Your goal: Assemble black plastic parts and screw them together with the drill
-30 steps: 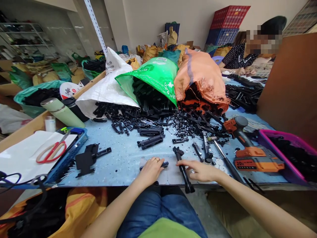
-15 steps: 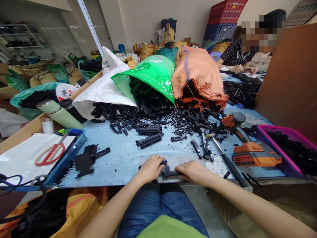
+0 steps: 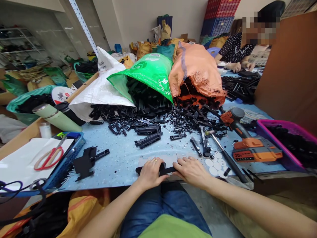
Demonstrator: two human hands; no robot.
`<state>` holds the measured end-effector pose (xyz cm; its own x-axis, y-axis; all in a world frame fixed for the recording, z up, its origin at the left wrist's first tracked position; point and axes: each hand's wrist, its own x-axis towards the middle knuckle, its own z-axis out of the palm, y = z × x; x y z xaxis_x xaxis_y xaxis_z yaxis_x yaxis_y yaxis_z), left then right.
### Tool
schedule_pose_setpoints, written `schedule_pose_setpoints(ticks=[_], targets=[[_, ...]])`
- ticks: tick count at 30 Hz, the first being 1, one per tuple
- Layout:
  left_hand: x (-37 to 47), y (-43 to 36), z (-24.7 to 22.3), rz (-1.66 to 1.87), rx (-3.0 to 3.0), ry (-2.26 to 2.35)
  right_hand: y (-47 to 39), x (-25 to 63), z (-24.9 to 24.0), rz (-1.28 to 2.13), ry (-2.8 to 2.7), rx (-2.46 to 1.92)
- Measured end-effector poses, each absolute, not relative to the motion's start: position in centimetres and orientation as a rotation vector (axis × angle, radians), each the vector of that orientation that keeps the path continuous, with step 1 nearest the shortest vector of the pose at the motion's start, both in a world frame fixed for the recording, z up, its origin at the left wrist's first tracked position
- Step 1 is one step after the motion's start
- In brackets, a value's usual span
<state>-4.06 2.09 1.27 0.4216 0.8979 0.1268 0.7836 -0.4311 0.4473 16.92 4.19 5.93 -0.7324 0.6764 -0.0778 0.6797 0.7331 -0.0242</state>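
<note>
At the front edge of the blue table, my left hand (image 3: 153, 173) is closed round a black plastic part (image 3: 167, 171), whose dark end sticks out to the left. My right hand (image 3: 192, 170) has its fingers curled on the right end of the same part, which they partly hide. Under the hands lies a pale sheet (image 3: 170, 159). A black assembly with an arm (image 3: 85, 163) rests to the left. Beyond the hands are stacked black bars (image 3: 148, 139) and a heap of small parts and screws (image 3: 179, 122).
White, green (image 3: 148, 71) and orange (image 3: 198, 66) sacks stand behind. On the right are a hammer (image 3: 230, 160), a cordless drill (image 3: 256, 150) and a pink basket (image 3: 284, 124). Scissors (image 3: 49, 158) lie over a blue basket (image 3: 80, 140) on the left. A person (image 3: 232, 49) sits at back right.
The black part has been turned or shifted between my hands, its left end now further out. My left thumb has moved to the right. The view has shifted slightly.
</note>
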Motion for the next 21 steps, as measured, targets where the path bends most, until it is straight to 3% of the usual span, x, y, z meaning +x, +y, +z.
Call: schedule_pose_setpoints(ticks=[5,10,15,21], targets=[[-4.5,1.7,1.0,0.608,2.347,1.4,4.8,17.0,6.6,-0.09,2.905,0.995],[-3.6,3.0,1.8,0.458,2.367,1.355,6.2,18.7,4.4,-0.146,2.95,0.974],[0.2,12.8,3.2,0.318,2.42,1.666,6.8,21.0,2.1,-0.225,3.04,0.994],[3.2,21.2,3.0,0.321,2.394,1.692,7.6,22.0,2.2,-0.196,2.985,1.166]])
